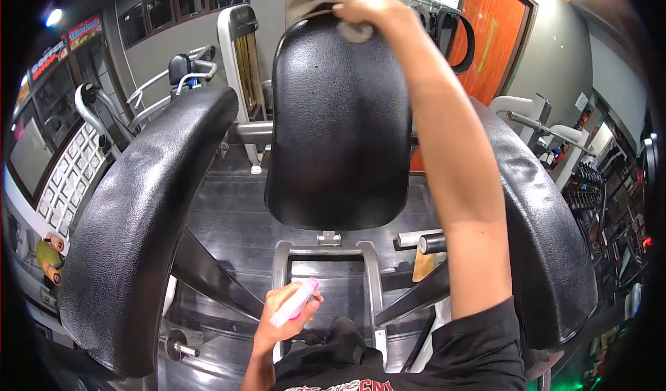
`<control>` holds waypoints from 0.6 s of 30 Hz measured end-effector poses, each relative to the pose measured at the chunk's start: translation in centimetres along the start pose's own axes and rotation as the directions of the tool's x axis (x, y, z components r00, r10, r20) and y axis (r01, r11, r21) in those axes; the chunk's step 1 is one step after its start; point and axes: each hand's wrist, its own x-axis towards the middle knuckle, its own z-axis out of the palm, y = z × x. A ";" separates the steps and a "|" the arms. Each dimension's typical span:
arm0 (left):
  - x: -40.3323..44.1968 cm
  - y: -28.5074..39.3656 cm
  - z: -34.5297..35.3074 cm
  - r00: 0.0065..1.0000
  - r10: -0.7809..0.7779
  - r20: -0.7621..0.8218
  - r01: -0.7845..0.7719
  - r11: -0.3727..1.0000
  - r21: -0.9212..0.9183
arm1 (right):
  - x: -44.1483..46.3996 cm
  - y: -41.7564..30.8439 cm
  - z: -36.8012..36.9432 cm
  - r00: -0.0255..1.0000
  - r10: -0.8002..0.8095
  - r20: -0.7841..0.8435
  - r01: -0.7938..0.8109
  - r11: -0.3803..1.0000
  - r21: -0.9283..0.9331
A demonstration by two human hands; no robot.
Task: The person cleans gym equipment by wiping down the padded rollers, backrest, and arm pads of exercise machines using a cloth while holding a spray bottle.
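Observation:
A black padded backrest [340,127] stands upright in the middle. At its top edge my right hand [361,4] presses a greyish cloth [309,4], which hangs over the pad's upper left corner. Low in the view, my left hand [284,315] is closed around a small bottle [295,303] with a pink top and a pale body, held below the pad and away from it. Small specks or droplets show on the pad's black surface.
Long black arm pads flank me, one on the left [139,218] and one on the right [541,218]. A grey metal frame [280,263] stands below the backrest. Behind are a weight machine [243,65], an orange door [489,41] and a dumbbell rack [586,183].

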 end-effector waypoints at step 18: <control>1.0 -0.9 -0.8 0.986 -0.025 0.166 0.042 0.995 -0.095 | -17.9 5.4 8.0 0.721 0.689 -0.077 -0.323 0.432 0.842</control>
